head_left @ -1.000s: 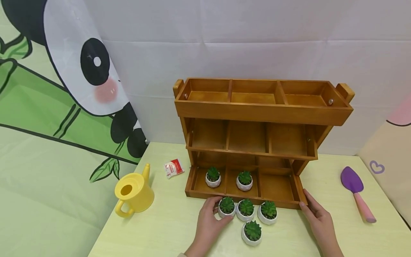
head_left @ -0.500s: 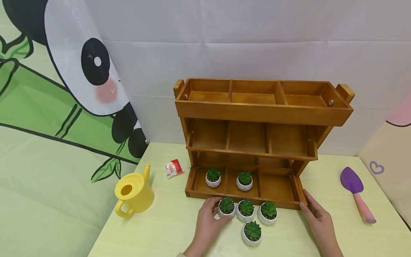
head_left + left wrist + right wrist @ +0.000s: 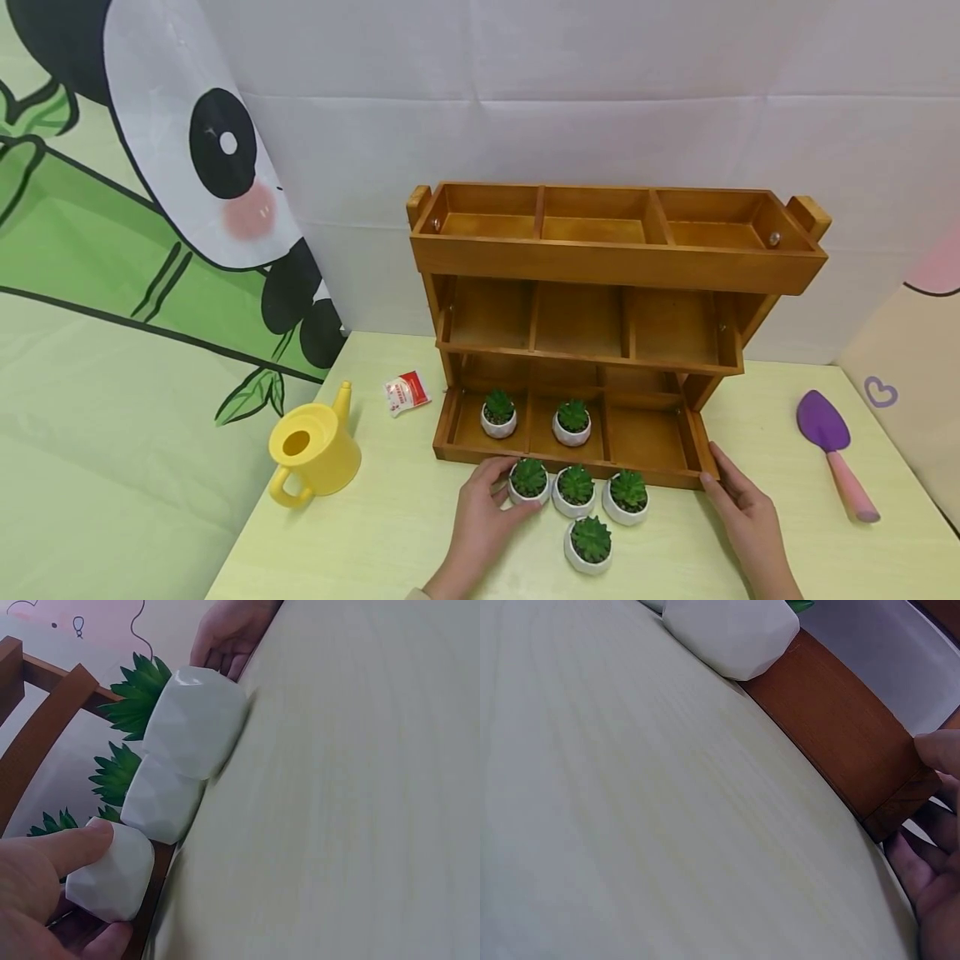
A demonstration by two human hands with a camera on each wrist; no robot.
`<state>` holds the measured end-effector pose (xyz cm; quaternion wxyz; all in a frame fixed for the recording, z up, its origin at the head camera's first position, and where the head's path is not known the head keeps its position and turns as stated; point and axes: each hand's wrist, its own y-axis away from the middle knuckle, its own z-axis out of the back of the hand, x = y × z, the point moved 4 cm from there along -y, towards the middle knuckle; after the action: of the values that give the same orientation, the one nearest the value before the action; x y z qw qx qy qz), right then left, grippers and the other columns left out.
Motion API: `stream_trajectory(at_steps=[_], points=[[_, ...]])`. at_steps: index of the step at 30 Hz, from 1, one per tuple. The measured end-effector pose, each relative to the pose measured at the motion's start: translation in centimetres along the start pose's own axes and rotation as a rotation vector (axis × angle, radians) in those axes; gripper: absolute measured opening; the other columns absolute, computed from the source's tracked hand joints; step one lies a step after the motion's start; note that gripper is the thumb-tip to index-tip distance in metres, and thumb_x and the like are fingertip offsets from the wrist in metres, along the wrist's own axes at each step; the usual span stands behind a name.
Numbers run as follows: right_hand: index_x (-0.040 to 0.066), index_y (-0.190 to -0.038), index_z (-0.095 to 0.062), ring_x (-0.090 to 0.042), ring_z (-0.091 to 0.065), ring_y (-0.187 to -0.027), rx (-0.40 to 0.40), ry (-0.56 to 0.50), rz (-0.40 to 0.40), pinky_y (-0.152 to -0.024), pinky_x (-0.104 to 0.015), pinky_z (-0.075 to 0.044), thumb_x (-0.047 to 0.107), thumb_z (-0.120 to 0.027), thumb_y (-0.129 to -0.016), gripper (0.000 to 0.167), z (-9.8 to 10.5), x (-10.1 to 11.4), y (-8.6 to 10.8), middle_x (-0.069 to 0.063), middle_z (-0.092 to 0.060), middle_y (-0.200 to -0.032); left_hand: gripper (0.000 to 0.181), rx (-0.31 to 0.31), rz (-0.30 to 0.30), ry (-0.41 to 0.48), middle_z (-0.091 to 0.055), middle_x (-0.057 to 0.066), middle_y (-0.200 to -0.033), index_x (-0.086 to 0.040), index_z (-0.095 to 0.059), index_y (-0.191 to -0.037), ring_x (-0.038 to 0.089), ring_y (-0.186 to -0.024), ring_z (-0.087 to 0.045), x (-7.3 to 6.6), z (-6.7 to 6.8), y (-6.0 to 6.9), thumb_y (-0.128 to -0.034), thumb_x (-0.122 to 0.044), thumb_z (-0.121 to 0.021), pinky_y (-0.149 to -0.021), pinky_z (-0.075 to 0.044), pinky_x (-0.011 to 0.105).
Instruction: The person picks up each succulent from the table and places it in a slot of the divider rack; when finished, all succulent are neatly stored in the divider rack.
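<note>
Shifted only slightly since the earlier frame, white faceted pot with green succulent (image 3: 528, 481) pinched in left hand (image 3: 480, 517), before brown wooden three-tier shelf (image 3: 617, 265), beside a matching pot (image 3: 574, 490), right hand (image 3: 748, 515) gripping the shelf's corner

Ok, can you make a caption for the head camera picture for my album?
Left hand pinches a potted plant; right hand grips the wooden shelf at its front corner.
</note>
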<state>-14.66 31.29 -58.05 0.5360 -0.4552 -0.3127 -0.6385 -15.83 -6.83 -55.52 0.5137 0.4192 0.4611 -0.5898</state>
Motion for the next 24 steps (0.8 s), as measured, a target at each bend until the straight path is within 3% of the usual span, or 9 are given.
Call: stream_trajectory(at_steps=[14, 24], points=[[0.011, -0.158, -0.045, 0.018, -0.043, -0.123, -0.008, -0.009, 0.008, -0.094, -0.003, -0.041, 0.026, -0.063, -0.107, 0.056, 0.1, -0.2, 0.1, -0.018, -0.044, -0.155, 0.062, 0.057, -0.012, 0.075, -0.063, 0.007, -0.127, -0.004, -0.070, -0.129, 0.029, -0.122, -0.063, -1.5, 0.6, -0.5, -0.0717, 0.001, -0.094, -0.100, -0.053, 0.030], [0.012, -0.160, -0.044, 0.018, -0.042, -0.123, 0.011, -0.003, -0.017, -0.094, -0.002, -0.040, 0.030, -0.062, -0.107, 0.058, 0.0, 0.0, 0.0, -0.020, -0.042, -0.156, 0.064, 0.079, -0.077, 0.078, -0.062, 0.005, -0.132, -0.006, -0.069, -0.132, 0.027, -0.124, -0.062, -2.9, 0.7, -1.6, -0.0727, 0.000, -0.094, -0.099, -0.054, 0.029]])
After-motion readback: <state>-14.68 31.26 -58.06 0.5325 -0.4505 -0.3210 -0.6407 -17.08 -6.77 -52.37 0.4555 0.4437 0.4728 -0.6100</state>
